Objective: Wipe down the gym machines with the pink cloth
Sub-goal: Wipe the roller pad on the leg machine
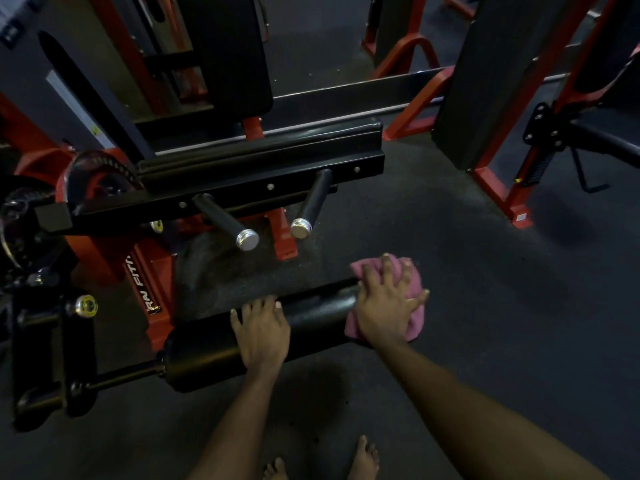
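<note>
Pink cloth under your right fingers: they're spread wide and pressing flat, folding it over the far end of the black roller pad. Your right hand sits on top of the bundle, with cloth spilling out below the palm. Over to your left hand: the fingers are straight and draped across the top of the same pad, gripping nothing, just resting near its middle. Beyond the pad, the red-and-black machine frame carries two black pegs with chrome caps, angled towards you. Dark floor lies all round, with your bare toes at the bottom edge.
</note>
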A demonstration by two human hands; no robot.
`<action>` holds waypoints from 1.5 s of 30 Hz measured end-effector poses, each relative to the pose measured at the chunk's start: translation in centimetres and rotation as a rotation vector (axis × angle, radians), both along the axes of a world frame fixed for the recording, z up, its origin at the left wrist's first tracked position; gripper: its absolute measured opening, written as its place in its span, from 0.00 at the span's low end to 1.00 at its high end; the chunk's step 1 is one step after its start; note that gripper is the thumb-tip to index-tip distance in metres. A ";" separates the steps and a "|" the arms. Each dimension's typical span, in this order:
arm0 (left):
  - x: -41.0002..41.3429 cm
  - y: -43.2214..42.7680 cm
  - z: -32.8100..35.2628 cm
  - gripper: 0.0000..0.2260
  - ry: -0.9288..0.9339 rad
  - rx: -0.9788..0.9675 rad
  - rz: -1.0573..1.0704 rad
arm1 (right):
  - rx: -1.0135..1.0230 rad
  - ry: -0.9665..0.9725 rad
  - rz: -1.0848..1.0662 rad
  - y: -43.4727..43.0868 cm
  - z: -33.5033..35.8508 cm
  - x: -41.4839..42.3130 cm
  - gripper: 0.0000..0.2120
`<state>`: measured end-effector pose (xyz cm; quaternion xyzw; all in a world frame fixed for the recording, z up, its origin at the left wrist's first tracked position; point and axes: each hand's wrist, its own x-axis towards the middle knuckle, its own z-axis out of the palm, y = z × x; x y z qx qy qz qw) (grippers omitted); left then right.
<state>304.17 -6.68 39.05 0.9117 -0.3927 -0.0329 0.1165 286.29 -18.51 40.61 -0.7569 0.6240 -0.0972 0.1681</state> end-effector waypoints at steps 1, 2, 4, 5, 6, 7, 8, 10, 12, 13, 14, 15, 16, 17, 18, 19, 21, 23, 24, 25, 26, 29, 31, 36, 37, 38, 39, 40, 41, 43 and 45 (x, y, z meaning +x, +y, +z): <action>0.0 0.1 -0.1 0.12 -0.019 0.002 -0.015 | 0.026 -0.032 -0.021 -1.3 0.2 -1.8 0.15; -0.1 0.1 0.0 0.12 -0.034 0.007 -0.024 | 0.060 -0.083 -0.021 -2.5 0.5 -3.4 0.15; -0.1 0.1 0.2 0.12 -0.045 0.002 -0.033 | 0.087 -0.165 0.021 -3.9 1.3 -5.4 0.16; -0.3 0.1 0.2 0.12 -0.051 -0.009 -0.035 | 0.061 -0.156 0.042 -4.0 1.5 -5.5 0.17; -0.5 0.2 0.3 0.12 -0.062 -0.027 -0.035 | 0.016 -0.122 0.058 -3.9 1.6 -5.3 0.17; -0.8 0.6 0.3 0.12 -0.074 -0.045 -0.035 | -0.031 -0.094 0.062 -3.6 1.6 -4.7 0.16; -1.3 1.1 0.3 0.13 -0.086 -0.060 -0.042 | -0.078 -0.091 0.052 -3.2 1.6 -4.3 0.17; -2.3 2.5 0.2 0.16 -0.105 -0.081 -0.066 | -0.142 -0.133 0.044 -2.8 1.5 -3.9 0.23; -3.1 4.0 -0.1 0.19 -0.119 -0.069 -0.093 | -0.152 -0.147 0.074 -3.0 1.4 -4.0 0.28; -3.3 4.5 -0.2 0.20 -0.114 -0.062 -0.107 | -0.139 -0.114 0.087 -3.2 1.2 -4.0 0.29; -3.4 4.9 -0.1 0.20 -0.102 -0.052 -0.117 | -0.108 -0.057 0.088 -3.5 1.0 -3.9 0.28; -3.3 5.1 0.0 0.20 -0.090 -0.041 -0.121 | -0.066 0.001 0.077 -3.6 0.9 -3.8 0.27; -3.1 5.2 0.2 0.20 -0.074 -0.027 -0.123 | -0.030 0.035 0.060 -3.7 0.7 -3.5 0.26; -2.9 5.3 0.4 0.20 -0.061 -0.018 -0.124 | -0.015 0.047 0.041 -3.3 0.7 -3.0 0.25; -2.7 5.4 0.6 0.20 -0.050 -0.013 -0.127 | -0.026 0.055 0.025 -2.7 0.8 -2.3 0.24; -2.6 5.4 0.7 0.20 -0.038 -0.011 -0.133 | -0.054 0.068 0.020 -1.9 0.9 -1.5 0.23; -1.9 5.8 0.8 0.20 -0.028 -0.026 -0.145 | -0.097 0.079 0.088 0.4 0.9 0.9 0.23; -1.0 5.9 0.8 0.18 -0.011 -0.074 -0.165 | -0.099 0.066 0.234 2.7 0.1 2.6 0.24; -0.5 6.1 0.7 0.17 0.000 -0.107 -0.170 | -0.100 0.064 0.296 3.3 -0.3 2.8 0.26; 0.1 6.3 0.7 0.16 0.009 -0.141 -0.167 | -0.098 0.065 0.338 3.1 -0.3 2.4 0.26; 0.8 6.7 0.8 0.15 0.016 -0.171 -0.152 | -0.100 0.064 0.346 2.5 -0.2 1.6 0.26; 3.9 8.1 1.1 0.16 0.029 -0.231 -0.039 | -0.125 0.076 0.143 -0.1 0.3 -0.9 0.21; 6.6 9.5 1.0 0.14 0.036 -0.213 0.037 | -0.115 0.058 -0.028 -1.0 0.7 -1.0 0.18; 12.7 12.2 0.3 0.16 0.176 -0.079 0.114 | -0.112 0.111 0.060 4.1 1.0 6.8 0.19; 13.4 12.3 0.1 0.16 0.232 -0.081 0.090 | -0.118 0.093 0.130 5.7 0.8 8.2 0.20; 13.9 12.4 -0.1 0.16 0.286 -0.104 0.062 | -0.107 0.073 0.192 6.9 0.7 9.2 0.21; 14.3 12.5 -0.2 0.16 0.336 -0.136 0.043 | -0.083 0.058 0.235 7.5 0.5 9.4 0.23; 14.4 12.5 -0.4 0.16 0.374 -0.162 0.036 | -0.077 0.050 0.275 7.5 0.6 9.1 0.24; 14.5 12.5 -0.5 0.16 0.400 -0.175 0.036 | -0.094 0.049 0.312 6.9 0.7 8.2 0.24; 14.4 12.7 -0.4 0.16 0.412 -0.175 0.034 | -0.163 0.063 0.329 5.2 0.7 5.9 0.22; 14.7 13.0 -0.4 0.16 0.446 -0.163 0.032 | -0.184 0.079 0.212 3.2 0.6 3.6 0.19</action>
